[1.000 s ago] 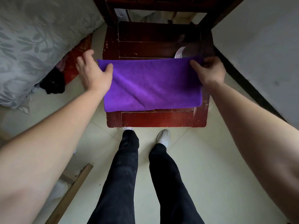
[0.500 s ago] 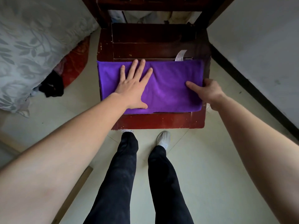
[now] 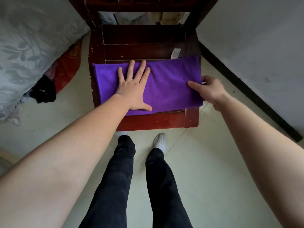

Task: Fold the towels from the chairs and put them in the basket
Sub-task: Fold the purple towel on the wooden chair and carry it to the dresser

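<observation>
A purple towel (image 3: 169, 86), folded into a wide rectangle, lies flat on the seat of a dark red wooden chair (image 3: 144, 38). A white tag (image 3: 175, 53) sticks out at its far right corner. My left hand (image 3: 134, 89) lies flat on the towel's left half, fingers spread, pressing it down. My right hand (image 3: 210, 91) pinches the towel's right edge, thumb on top and fingers curled under. No basket is in view.
A bed with a grey leaf-patterned cover (image 3: 29, 46) stands at the left, with red and black cloth (image 3: 44, 91) under its edge. A white wall (image 3: 256, 46) with a dark skirting runs at the right. My legs and white shoes (image 3: 161, 142) stand on pale floor tiles.
Both hands let go of the far corners after bringing the towel down flat. My left hand moved onto the towel and pressed flat; my right hand slid to the right edge and pinched it.
</observation>
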{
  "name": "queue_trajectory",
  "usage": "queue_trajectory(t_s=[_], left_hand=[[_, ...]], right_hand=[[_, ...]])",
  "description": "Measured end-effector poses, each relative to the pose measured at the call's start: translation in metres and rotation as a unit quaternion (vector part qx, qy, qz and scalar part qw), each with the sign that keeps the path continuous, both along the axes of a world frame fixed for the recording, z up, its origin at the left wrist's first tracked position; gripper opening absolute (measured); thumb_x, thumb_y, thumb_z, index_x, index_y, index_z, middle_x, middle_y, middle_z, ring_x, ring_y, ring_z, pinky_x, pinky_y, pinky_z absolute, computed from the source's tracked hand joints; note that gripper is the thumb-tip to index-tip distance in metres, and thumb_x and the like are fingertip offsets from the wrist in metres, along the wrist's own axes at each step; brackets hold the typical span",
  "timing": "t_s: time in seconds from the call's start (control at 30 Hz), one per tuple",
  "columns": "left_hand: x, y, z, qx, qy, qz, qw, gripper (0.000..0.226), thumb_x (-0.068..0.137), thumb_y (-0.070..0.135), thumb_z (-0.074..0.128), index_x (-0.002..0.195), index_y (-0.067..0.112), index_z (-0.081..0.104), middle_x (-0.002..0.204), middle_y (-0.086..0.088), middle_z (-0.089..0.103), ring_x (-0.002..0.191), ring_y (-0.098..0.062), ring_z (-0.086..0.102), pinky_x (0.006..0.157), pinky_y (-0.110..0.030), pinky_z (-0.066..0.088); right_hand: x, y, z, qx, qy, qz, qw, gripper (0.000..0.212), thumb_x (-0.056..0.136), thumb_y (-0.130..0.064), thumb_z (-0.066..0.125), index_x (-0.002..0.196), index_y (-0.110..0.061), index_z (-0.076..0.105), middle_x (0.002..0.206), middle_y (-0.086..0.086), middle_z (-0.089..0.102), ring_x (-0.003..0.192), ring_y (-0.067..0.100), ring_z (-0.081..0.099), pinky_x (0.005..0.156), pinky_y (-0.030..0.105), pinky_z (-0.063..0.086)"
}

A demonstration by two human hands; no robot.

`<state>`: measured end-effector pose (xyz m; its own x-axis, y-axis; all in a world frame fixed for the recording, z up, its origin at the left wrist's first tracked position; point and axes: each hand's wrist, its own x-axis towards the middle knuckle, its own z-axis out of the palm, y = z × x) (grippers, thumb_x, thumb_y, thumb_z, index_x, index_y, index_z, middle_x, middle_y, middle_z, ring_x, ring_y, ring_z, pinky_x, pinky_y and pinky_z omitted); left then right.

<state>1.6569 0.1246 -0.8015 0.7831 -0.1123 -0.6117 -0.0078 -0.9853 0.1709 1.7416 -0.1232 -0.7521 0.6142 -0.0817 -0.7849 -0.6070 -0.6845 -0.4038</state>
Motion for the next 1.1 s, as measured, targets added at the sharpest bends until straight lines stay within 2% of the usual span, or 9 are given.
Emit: queue_trajectory(t_s=[0.13, 0.23, 0.4, 0.57, 0.73, 0.87, 0.93, 1.0, 1.1], left_hand=[[-0.018, 0.020, 0.014, -0.090, -0.139, 0.181, 0.969, 0.101, 0.073, 0.067, 0.065, 0.153, 0.022, 0.025, 0.165, -0.006, 0.002, 0.151, -0.031, 0.005, 0.117, -0.059, 0.011], [-0.033, 0.043, 0.024, -0.088, -0.227, 0.463, 0.852, 0.064, 0.089, 0.047, 0.056, 0.142, 0.014, 0.044, 0.152, -0.015, 0.034, 0.138, -0.033, 0.034, 0.111, -0.043, 0.028], [-0.049, 0.100, 0.034, -0.322, 0.043, 0.749, 0.578, 0.051, 0.101, 0.051, 0.035, 0.134, 0.014, 0.050, 0.129, -0.009, 0.057, 0.119, -0.025, 0.055, 0.099, -0.039, 0.040], [-0.065, 0.131, 0.034, -0.395, 0.117, 0.737, 0.536, 0.070, 0.099, 0.062, 0.018, 0.147, 0.015, 0.037, 0.140, -0.012, 0.055, 0.117, -0.023, 0.056, 0.097, -0.045, 0.036], [-0.074, 0.144, 0.031, -0.423, 0.144, 0.717, 0.535, 0.076, 0.097, 0.066, 0.015, 0.149, 0.014, 0.035, 0.147, -0.014, 0.048, 0.131, -0.024, 0.049, 0.110, -0.051, 0.029], [-0.072, 0.141, 0.031, -0.419, 0.136, 0.708, 0.552, 0.071, 0.099, 0.062, 0.019, 0.149, 0.014, 0.035, 0.147, -0.014, 0.048, 0.129, -0.024, 0.050, 0.106, -0.048, 0.035], [-0.073, 0.135, 0.026, -0.380, 0.102, 0.690, 0.607, 0.068, 0.098, 0.061, 0.025, 0.149, 0.017, 0.035, 0.144, -0.013, 0.050, 0.122, -0.023, 0.053, 0.107, -0.047, 0.039], [-0.077, 0.126, 0.023, -0.296, 0.047, 0.621, 0.724, 0.071, 0.092, 0.062, 0.038, 0.149, 0.021, 0.033, 0.139, -0.007, 0.053, 0.121, -0.022, 0.054, 0.107, -0.044, 0.040], [-0.081, 0.109, 0.021, -0.185, 0.002, 0.519, 0.835, 0.070, 0.091, 0.044, 0.055, 0.149, 0.015, 0.029, 0.134, -0.007, 0.053, 0.121, -0.024, 0.052, 0.104, -0.040, 0.041]], right_hand=[[-0.006, 0.028, 0.019, 0.008, -0.041, 0.009, 0.999, 0.043, 0.083, -0.035, 0.075, 0.121, -0.021, 0.060, 0.104, -0.008, 0.065, 0.099, 0.017, 0.066, 0.095, 0.040, 0.056], [-0.014, 0.060, 0.032, 0.032, -0.082, 0.015, 0.996, 0.064, 0.080, -0.033, 0.075, 0.138, -0.022, 0.051, 0.112, -0.006, 0.064, 0.102, 0.019, 0.066, 0.096, 0.041, 0.055], [-0.044, 0.139, 0.039, 0.039, -0.136, 0.134, 0.981, 0.069, 0.082, -0.030, 0.069, 0.146, -0.029, 0.042, 0.082, -0.001, 0.063, 0.088, 0.023, 0.061, 0.086, 0.031, 0.047], [-0.090, 0.217, 0.010, 0.049, -0.124, 0.291, 0.947, 0.073, 0.086, -0.032, 0.059, 0.153, -0.024, 0.030, 0.101, 0.012, 0.071, 0.101, 0.035, 0.065, 0.084, 0.042, 0.052], [-0.123, 0.242, -0.014, 0.068, 0.009, 0.406, 0.911, 0.090, 0.093, -0.042, 0.062, 0.160, -0.021, 0.007, 0.138, 0.021, 0.047, 0.123, 0.037, 0.054, 0.106, 0.040, 0.044], [-0.113, 0.213, -0.003, 0.138, 0.002, 0.287, 0.948, 0.055, 0.096, -0.025, 0.058, 0.149, -0.019, 0.044, 0.122, 0.005, 0.068, 0.111, 0.020, 0.064, 0.103, 0.031, 0.045], [-0.108, 0.188, 0.001, 0.099, -0.121, 0.278, 0.948, 0.038, 0.095, -0.017, 0.055, 0.133, -0.018, 0.061, 0.108, 0.001, 0.070, 0.095, 0.021, 0.067, 0.093, 0.036, 0.051], [-0.104, 0.163, 0.001, 0.025, -0.212, 0.287, 0.934, 0.035, 0.095, -0.018, 0.054, 0.129, -0.021, 0.063, 0.112, 0.004, 0.062, 0.094, 0.027, 0.065, 0.084, 0.036, 0.053], [-0.098, 0.143, -0.002, -0.031, -0.232, 0.270, 0.934, 0.042, 0.096, -0.029, 0.058, 0.137, -0.022, 0.053, 0.125, 0.007, 0.052, 0.104, 0.031, 0.062, 0.082, 0.037, 0.051]])
